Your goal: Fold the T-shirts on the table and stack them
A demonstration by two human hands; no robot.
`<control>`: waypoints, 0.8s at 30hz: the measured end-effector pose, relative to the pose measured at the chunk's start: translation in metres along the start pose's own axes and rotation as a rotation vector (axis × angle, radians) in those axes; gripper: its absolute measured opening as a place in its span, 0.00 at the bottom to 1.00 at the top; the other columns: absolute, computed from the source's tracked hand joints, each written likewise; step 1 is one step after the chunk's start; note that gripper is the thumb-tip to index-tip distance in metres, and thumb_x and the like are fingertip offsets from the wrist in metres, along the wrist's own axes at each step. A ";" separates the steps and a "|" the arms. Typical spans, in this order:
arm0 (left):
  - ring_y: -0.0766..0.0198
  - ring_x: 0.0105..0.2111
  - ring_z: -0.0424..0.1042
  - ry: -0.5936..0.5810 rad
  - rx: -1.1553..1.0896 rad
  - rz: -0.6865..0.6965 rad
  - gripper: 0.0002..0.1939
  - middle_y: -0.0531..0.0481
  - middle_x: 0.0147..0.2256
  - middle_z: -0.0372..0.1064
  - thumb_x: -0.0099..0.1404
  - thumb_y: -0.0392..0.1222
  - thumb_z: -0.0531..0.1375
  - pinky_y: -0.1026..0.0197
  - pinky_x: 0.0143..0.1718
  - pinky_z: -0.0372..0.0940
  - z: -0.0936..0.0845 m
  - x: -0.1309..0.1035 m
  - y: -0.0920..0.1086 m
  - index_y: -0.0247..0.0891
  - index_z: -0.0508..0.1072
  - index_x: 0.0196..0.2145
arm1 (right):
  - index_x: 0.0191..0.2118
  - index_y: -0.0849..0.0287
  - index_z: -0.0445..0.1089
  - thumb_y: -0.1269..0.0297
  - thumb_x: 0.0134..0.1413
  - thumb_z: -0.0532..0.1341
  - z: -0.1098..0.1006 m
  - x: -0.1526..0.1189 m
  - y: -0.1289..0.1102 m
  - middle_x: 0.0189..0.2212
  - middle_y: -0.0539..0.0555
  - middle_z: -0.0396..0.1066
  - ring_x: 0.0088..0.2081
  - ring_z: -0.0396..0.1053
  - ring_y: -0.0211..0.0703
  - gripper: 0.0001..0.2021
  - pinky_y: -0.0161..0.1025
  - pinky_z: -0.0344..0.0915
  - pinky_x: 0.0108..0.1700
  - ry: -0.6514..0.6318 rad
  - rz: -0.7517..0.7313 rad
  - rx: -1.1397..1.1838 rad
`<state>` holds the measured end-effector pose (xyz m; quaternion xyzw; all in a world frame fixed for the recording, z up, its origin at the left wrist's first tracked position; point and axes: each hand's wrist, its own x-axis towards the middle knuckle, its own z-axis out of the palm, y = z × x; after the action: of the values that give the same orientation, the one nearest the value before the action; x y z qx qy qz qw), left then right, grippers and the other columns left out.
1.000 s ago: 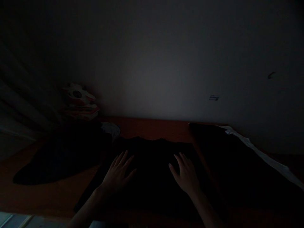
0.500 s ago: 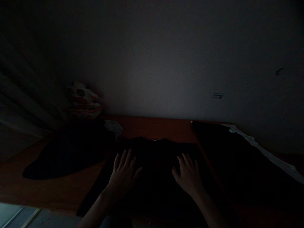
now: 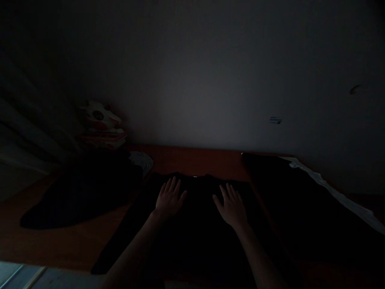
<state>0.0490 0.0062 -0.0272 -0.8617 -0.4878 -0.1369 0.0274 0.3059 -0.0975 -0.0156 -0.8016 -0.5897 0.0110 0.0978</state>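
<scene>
A black garment (image 3: 195,237), likely a shirt with a small pale tag at its far edge, lies spread flat in front of me. On its left half rests my left hand (image 3: 170,197), palm down with the fingers stretched out. My right hand (image 3: 231,205) lies flat on the right half, its thumb spread toward the middle. Neither hand grips anything. The dimness hides the garment's folds and seams.
The garment lies on a reddish-brown wooden table (image 3: 192,158) against a grey wall. Another dark cloth (image 3: 81,192) is heaped at left, and dark fabric with a white edge (image 3: 300,200) lies at right. A cow-like figure (image 3: 100,116) sits on books (image 3: 104,138) beside a curtain (image 3: 27,132).
Both hands have slid forward over the black garment, toward its far edge. My left hand has also shifted right, closer to the middle. The view has moved slightly.
</scene>
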 end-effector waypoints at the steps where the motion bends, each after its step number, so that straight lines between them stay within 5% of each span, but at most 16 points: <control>1: 0.44 0.70 0.53 -0.014 0.022 -0.007 0.27 0.39 0.67 0.61 0.74 0.51 0.47 0.39 0.66 0.52 -0.003 -0.003 -0.016 0.42 0.66 0.65 | 0.71 0.63 0.55 0.44 0.68 0.45 0.000 0.002 0.012 0.72 0.65 0.48 0.73 0.44 0.58 0.35 0.61 0.37 0.70 -0.003 0.027 -0.011; 6: 0.43 0.69 0.54 -0.001 0.091 -0.074 0.24 0.36 0.66 0.62 0.72 0.43 0.47 0.38 0.66 0.51 -0.015 -0.007 -0.066 0.37 0.71 0.60 | 0.72 0.65 0.52 0.43 0.66 0.46 0.002 0.008 0.045 0.72 0.68 0.48 0.72 0.45 0.60 0.38 0.62 0.40 0.69 0.021 0.136 0.013; 9: 0.40 0.63 0.64 0.083 0.109 -0.277 0.31 0.25 0.62 0.64 0.72 0.49 0.46 0.42 0.61 0.60 -0.016 -0.002 -0.064 0.22 0.67 0.61 | 0.70 0.72 0.54 0.46 0.66 0.48 -0.001 0.008 0.045 0.70 0.72 0.52 0.70 0.51 0.62 0.38 0.58 0.44 0.69 0.084 0.224 0.028; 12: 0.38 0.56 0.70 0.105 0.139 -0.351 0.33 0.22 0.56 0.69 0.71 0.50 0.45 0.41 0.55 0.64 -0.018 0.000 -0.057 0.18 0.68 0.58 | 0.66 0.75 0.60 0.48 0.66 0.50 -0.007 0.005 0.041 0.67 0.73 0.57 0.68 0.55 0.63 0.36 0.57 0.47 0.67 0.127 0.292 0.022; 18: 0.39 0.55 0.71 0.110 0.034 -0.316 0.28 0.28 0.55 0.71 0.71 0.45 0.42 0.39 0.53 0.66 -0.016 -0.001 -0.064 0.26 0.70 0.57 | 0.57 0.65 0.71 0.51 0.69 0.49 -0.023 -0.010 0.036 0.59 0.68 0.69 0.60 0.65 0.61 0.26 0.55 0.58 0.59 0.161 0.273 -0.001; 24: 0.43 0.49 0.76 0.171 -0.129 -0.211 0.30 0.30 0.49 0.76 0.66 0.52 0.48 0.45 0.54 0.68 -0.012 0.002 -0.079 0.27 0.70 0.54 | 0.52 0.61 0.75 0.57 0.71 0.50 -0.034 -0.034 0.036 0.53 0.66 0.73 0.55 0.69 0.57 0.20 0.49 0.61 0.56 0.132 0.308 -0.039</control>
<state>-0.0195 0.0471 -0.0218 -0.7907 -0.5618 -0.2432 -0.0012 0.3340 -0.1453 0.0083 -0.8832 -0.4522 -0.0382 0.1179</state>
